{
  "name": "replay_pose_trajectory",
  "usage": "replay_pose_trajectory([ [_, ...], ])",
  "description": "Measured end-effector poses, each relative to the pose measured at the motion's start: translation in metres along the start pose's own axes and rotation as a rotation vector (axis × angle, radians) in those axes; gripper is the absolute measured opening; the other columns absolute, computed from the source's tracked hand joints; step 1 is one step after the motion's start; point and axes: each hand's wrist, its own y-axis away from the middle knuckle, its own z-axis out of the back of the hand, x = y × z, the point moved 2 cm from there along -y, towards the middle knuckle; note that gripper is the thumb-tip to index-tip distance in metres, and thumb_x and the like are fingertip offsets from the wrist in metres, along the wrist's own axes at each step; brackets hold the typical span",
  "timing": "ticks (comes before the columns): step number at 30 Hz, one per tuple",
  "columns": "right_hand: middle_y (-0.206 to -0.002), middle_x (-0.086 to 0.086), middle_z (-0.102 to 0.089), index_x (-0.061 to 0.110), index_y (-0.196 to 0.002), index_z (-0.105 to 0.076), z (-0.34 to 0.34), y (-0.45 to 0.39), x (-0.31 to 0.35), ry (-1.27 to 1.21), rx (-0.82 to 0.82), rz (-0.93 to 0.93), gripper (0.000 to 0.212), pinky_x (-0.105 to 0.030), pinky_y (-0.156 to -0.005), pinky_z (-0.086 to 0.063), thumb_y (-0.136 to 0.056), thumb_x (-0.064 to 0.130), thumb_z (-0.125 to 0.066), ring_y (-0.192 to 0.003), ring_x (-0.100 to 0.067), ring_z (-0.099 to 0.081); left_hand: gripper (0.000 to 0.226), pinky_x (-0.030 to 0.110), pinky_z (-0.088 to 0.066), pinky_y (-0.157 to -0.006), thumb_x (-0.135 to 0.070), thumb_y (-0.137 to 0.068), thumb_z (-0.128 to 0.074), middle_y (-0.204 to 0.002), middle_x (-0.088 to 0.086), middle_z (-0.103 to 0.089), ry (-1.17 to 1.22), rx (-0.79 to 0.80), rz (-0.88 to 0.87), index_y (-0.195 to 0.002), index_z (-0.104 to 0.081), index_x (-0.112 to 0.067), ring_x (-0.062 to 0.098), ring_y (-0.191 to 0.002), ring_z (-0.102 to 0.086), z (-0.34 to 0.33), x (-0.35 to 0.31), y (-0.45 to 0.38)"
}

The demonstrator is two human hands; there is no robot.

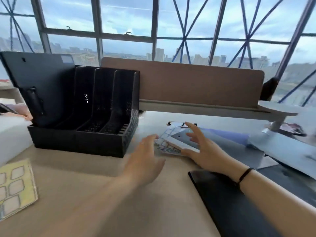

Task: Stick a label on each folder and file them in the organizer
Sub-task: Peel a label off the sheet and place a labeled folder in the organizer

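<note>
Reaching with wide-open grip, left hand (145, 161) and right hand (203, 151) close on the label sheets (171, 142) mid-frame; peeling one likely comes next.

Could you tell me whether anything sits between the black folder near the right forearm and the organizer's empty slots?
Nothing visible blocks the way. The black folder lies flat under the right forearm, and only bare desk separates it from the organizer. One folder already fills the leftmost slot; the others look empty.

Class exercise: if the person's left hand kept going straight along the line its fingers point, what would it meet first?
Probably the stack of label sheets on the desk: the left hand points forward-right, fingertips almost at its near-left edge. Motion blur hides whether they already touch.
</note>
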Motion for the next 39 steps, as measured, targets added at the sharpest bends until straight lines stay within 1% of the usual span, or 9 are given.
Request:
replay_pose_trajectory([
  [3,-0.148,0.000,-0.050,0.046,-0.153,-0.015,0.027,0.038,-0.044,0.019,-0.027,-0.122,0.087,-0.035,-0.111,-0.040,-0.088,0.036,-0.072,-0.134,-0.016,-0.050,0.068,0.037,-0.038,-0.111,-0.045,-0.085,-0.064,-0.148,-0.002,-0.044,-0.036,0.169,-0.036,-0.143,-0.035,-0.028,0.019,-0.137,-0.042,-0.045,-0.028,-0.004],
  [6,-0.152,0.000,-0.047,0.047,-0.152,-0.015,0.046,0.075,-0.076,0.031,-0.012,-0.213,0.085,-0.029,-0.114,-0.034,-0.088,0.037,-0.071,-0.140,-0.014,-0.044,0.070,0.033,-0.037,-0.112,-0.050,-0.088,-0.064,-0.151,-0.002,-0.044,-0.051,0.273,-0.083,-0.146,-0.037,-0.023,0.017,-0.138,-0.042,-0.083,-0.060,-0.003],
  [10,-0.155,0.010,-0.037,0.046,-0.152,-0.015,0.048,0.106,-0.097,0.189,0.033,-0.197,0.083,-0.026,-0.117,-0.026,-0.087,0.048,-0.067,-0.146,-0.012,-0.032,0.068,0.037,-0.042,-0.108,-0.050,-0.087,-0.063,-0.147,-0.003,-0.046,-0.083,0.350,-0.090,-0.145,-0.036,-0.027,0.017,-0.135,-0.046,-0.118,-0.081,0.003],
  [14,-0.163,0.013,-0.021,0.040,-0.155,-0.015,0.036,0.116,-0.109,0.337,0.017,-0.147,0.079,-0.033,-0.125,-0.008,-0.090,0.057,-0.057,-0.153,-0.009,-0.007,0.078,0.039,-0.048,-0.099,-0.054,-0.085,-0.064,-0.136,0.004,-0.056,-0.131,0.303,-0.026,-0.146,-0.024,-0.027,0.025,-0.125,-0.054,-0.135,-0.089,0.004],
  [17,-0.165,0.015,-0.014,0.040,-0.155,-0.014,0.026,0.119,-0.113,0.363,-0.026,-0.152,0.074,-0.034,-0.126,-0.001,-0.093,0.059,-0.049,-0.153,-0.007,-0.001,0.088,0.039,-0.049,-0.095,-0.058,-0.081,-0.067,-0.133,0.003,-0.058,-0.186,0.227,-0.011,-0.148,-0.018,-0.028,0.025,-0.124,-0.055,-0.138,-0.095,-0.002],
  [23,-0.163,0.020,-0.020,0.042,-0.152,-0.026,0.024,0.118,-0.124,0.363,-0.105,-0.178,0.051,-0.033,-0.124,-0.010,-0.103,0.049,-0.035,-0.153,-0.005,-0.008,0.094,0.039,-0.049,-0.090,-0.065,-0.069,-0.075,-0.136,-0.004,-0.058,-0.286,0.274,0.029,-0.140,-0.025,-0.027,0.023,-0.125,-0.055,-0.144,-0.106,-0.016],
  [29,-0.164,0.020,-0.019,0.040,-0.155,-0.022,0.027,0.118,-0.129,0.390,-0.086,-0.234,0.052,-0.040,-0.124,-0.010,-0.105,0.049,-0.029,-0.153,-0.005,-0.008,0.090,0.040,-0.051,-0.087,-0.062,-0.058,-0.085,-0.105,-0.007,-0.057,-0.269,0.335,0.151,-0.113,-0.023,-0.027,0.022,-0.102,-0.060,-0.143,-0.110,-0.024],
  [35,-0.165,0.017,-0.016,0.035,-0.156,-0.021,0.028,0.127,-0.132,0.410,-0.120,-0.295,0.053,-0.043,-0.125,-0.011,-0.105,0.049,-0.026,-0.153,-0.004,-0.007,0.095,0.038,-0.053,-0.081,-0.062,-0.053,-0.088,-0.089,-0.012,-0.054,-0.227,0.338,0.182,-0.113,-0.028,-0.020,0.019,-0.094,-0.060,-0.138,-0.113,-0.021],
  [39,-0.165,0.015,-0.017,0.034,-0.156,-0.022,0.026,0.127,-0.127,0.402,-0.141,-0.299,0.053,-0.042,-0.125,-0.011,-0.105,0.048,-0.026,-0.153,-0.006,-0.008,0.100,0.040,-0.053,-0.089,-0.065,-0.054,-0.087,-0.095,-0.009,-0.055,-0.250,0.370,0.210,-0.119,-0.031,-0.014,0.021,-0.103,-0.060,-0.134,-0.116,-0.020],
])
